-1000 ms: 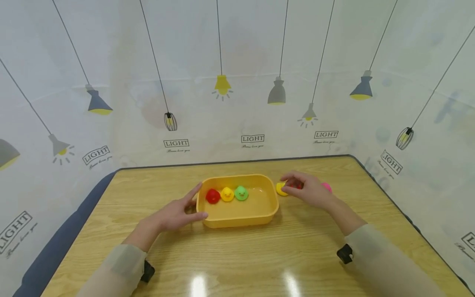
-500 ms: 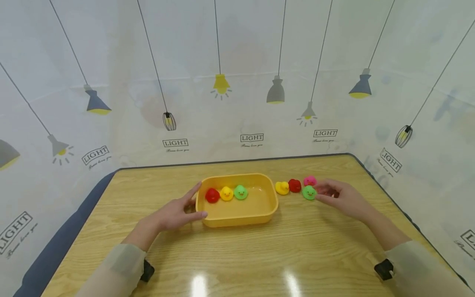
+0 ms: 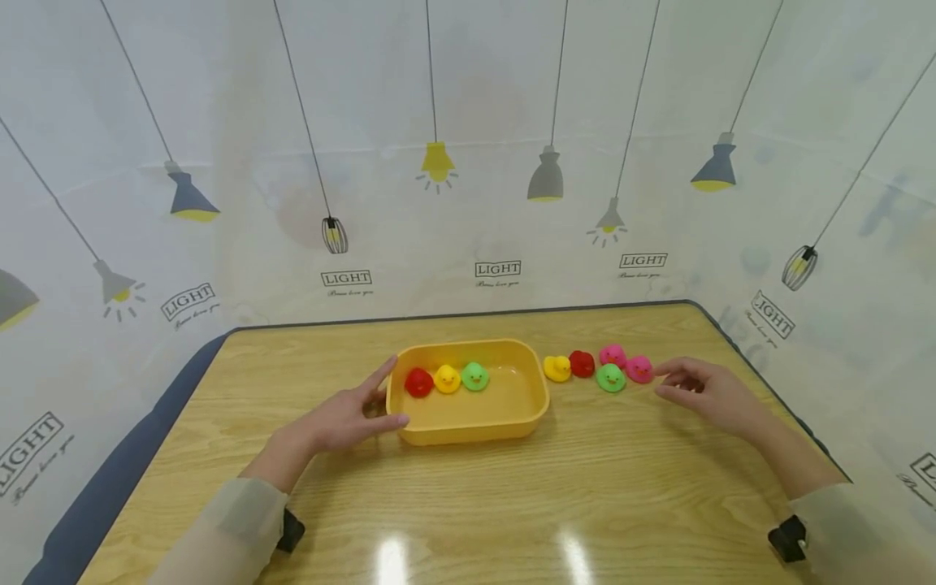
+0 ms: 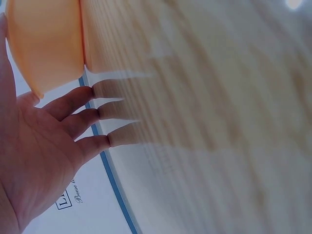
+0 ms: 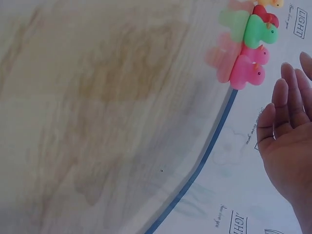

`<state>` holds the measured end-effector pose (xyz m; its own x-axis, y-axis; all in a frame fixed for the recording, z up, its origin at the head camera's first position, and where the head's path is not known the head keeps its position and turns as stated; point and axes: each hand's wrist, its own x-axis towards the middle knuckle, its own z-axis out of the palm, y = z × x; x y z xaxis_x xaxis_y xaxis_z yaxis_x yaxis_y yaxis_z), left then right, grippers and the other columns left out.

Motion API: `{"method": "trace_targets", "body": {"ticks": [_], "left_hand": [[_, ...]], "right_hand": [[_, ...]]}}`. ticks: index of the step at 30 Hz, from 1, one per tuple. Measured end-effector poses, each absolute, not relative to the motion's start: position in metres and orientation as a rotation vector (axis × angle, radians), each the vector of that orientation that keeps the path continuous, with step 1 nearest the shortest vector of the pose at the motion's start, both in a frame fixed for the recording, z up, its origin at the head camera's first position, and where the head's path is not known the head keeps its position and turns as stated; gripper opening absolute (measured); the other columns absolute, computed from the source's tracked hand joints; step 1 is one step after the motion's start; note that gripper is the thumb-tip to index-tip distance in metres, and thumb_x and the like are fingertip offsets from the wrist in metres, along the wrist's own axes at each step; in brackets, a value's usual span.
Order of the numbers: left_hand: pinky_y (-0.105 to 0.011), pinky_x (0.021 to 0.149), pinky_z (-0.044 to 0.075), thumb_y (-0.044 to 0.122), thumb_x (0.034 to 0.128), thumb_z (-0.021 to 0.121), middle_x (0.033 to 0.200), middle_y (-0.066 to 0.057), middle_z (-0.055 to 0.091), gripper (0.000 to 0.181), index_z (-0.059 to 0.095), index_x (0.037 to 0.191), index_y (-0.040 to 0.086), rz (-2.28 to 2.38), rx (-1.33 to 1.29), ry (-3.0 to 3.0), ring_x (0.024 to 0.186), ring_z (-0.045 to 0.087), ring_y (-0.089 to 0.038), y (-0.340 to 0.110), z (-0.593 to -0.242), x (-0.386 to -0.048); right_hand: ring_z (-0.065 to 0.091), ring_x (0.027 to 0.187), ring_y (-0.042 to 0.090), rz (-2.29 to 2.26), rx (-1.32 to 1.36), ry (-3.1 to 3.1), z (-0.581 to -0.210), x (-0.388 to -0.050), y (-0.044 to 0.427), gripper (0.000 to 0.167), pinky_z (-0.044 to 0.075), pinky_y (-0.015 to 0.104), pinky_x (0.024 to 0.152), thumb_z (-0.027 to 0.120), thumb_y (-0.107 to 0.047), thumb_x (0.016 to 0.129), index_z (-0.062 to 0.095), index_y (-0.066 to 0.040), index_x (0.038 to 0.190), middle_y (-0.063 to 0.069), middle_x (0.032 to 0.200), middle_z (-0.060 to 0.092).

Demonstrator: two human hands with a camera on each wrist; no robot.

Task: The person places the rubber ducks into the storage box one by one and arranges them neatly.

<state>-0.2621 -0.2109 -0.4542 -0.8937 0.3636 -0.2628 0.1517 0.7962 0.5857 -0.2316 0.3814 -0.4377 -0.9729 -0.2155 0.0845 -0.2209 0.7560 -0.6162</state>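
Head view: lamp-print wall (image 3: 497, 227), bench (image 3: 468, 496); your left grip (image 3: 340, 418) wide on tray (image 3: 468, 435), right grip (image 3: 705, 392) narrow by duck (image 3: 639, 370); sleeves (image 3: 223, 528) cropped.

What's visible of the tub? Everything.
Tub: yellow-orange, plastic-looking, smooth, rectangular with rounded corners, open top. It stands upright on the table, holding three toys (red, yellow, green) toward its left. The left grip touches its left end, thumb over the near rim. A yellow duck sits by its right end; contact unclear.
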Motion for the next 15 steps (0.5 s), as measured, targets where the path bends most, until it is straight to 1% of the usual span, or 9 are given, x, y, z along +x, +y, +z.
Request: {"method": "trace_targets", "body": {"ticks": [8, 15], "left_hand": [[-0.077, 0.127, 0.03, 0.078, 0.0959, 0.067, 0.168, -0.016, 0.054, 0.106, -0.002, 0.173, 0.055, 0.808, 0.395, 2.618, 0.157, 0.045, -0.05, -0.21, -0.453, -0.262], [-0.078, 0.127, 0.029, 0.077, 0.0965, 0.066, 0.168, -0.015, 0.054, 0.104, -0.003, 0.172, 0.057, 0.799, 0.386, 2.615, 0.158, 0.044, -0.049, -0.211, -0.454, -0.262]], "right_hand": [[0.063, 0.087, 0.007, 1.036, 0.323, -2.944, -0.445, -0.246, 0.393, 0.04, 0.053, 0.026, 0.071, 0.071, -0.031, 0.109, 0.069, -0.005, 0.14, 0.008, 0.111, 0.078], [0.066, 0.095, 0.009, 1.024, 0.305, -2.976, -0.45, -0.263, 0.401, 0.044, 0.055, 0.026, 0.075, 0.071, -0.03, 0.11, 0.066, -0.004, 0.145, 0.013, 0.119, 0.079]]}}
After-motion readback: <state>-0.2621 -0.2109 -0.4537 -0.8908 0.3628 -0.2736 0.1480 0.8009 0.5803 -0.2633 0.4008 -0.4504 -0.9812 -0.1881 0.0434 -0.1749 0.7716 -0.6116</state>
